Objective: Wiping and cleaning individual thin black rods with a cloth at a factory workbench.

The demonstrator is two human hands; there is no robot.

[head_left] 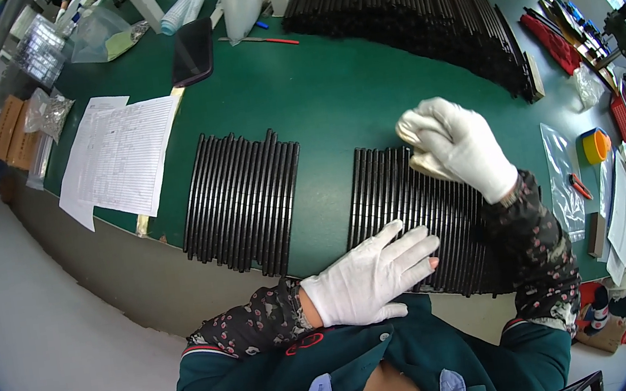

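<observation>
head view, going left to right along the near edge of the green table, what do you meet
paper sheets → left batch of black rods → right batch of black rods, with the left hand flat on it and the right hand pressing a cloth on it → clear plastic bag → yellow tape roll

Your single head camera looks steeply down from close above the green table (332, 98), your chest at six o'clock, the far table edge toward twelve, fisheye bending the rim; no second view overlaps it.
</observation>
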